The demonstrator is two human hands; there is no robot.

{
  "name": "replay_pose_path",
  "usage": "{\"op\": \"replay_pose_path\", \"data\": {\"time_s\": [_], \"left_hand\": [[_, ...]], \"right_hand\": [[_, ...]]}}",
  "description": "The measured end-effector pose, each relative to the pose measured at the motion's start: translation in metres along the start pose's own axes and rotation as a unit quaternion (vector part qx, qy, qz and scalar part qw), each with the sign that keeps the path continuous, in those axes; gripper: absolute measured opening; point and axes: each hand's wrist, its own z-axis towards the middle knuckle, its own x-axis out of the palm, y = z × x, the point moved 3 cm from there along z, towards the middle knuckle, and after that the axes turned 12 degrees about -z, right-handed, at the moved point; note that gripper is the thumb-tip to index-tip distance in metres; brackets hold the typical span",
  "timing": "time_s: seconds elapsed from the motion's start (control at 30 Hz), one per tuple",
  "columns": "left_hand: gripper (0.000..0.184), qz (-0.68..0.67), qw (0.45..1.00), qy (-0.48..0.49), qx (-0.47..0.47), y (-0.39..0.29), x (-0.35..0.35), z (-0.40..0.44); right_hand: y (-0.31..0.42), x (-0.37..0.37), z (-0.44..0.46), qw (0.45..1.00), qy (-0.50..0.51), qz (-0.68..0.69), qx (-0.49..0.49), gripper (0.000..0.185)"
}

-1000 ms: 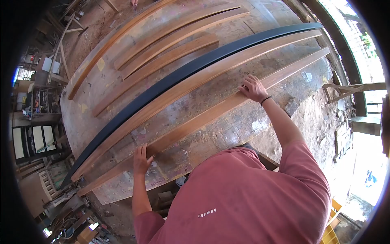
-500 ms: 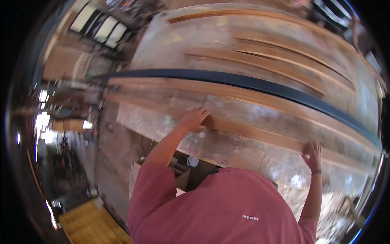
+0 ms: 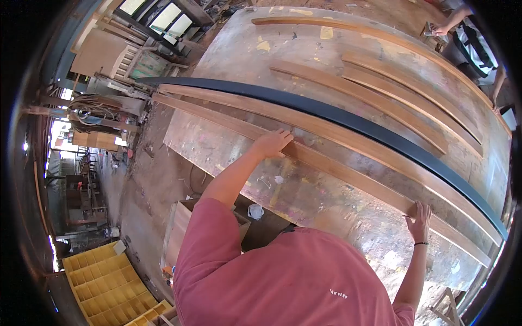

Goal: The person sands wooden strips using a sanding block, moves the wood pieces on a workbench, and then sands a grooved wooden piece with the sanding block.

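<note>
My left hand is closed over a long, narrow wooden strip near its middle, fingers curled across the top. Farther right, my right hand grips the same strip, its fingers along the far side and its thumb on the near side. The strip lies along the near part of a paint-stained worktable. Just beyond it runs a second long wooden board, with a dark grey bar right behind that.
Several shorter wooden strips lie farther back, and a long one follows the far edge. A co-worker's hand shows at the upper right. On the floor at lower left stands a yellow compartmented rack. A wooden box is below the table edge.
The camera view has turned and sharpened. The strip in my hands appears nearer to the board beyond it. Both hands keep their hold. The co-worker's hand shows more clearly.
</note>
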Motion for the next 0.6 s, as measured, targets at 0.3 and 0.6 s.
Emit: {"op": "replay_pose_path", "data": {"time_s": [0.3,0.6], "left_hand": [[0.077,-0.024,0.998,-0.058,0.010,0.001,-0.014,0.018],[0.079,-0.070,0.995,-0.071,-0.001,0.009,-0.024,0.032]], "right_hand": [[-0.008,-0.012,0.026,1.000,0.029,0.007,0.005,0.087],[-0.013,-0.023,0.057,1.000,0.014,0.017,-0.001,0.082]]}}
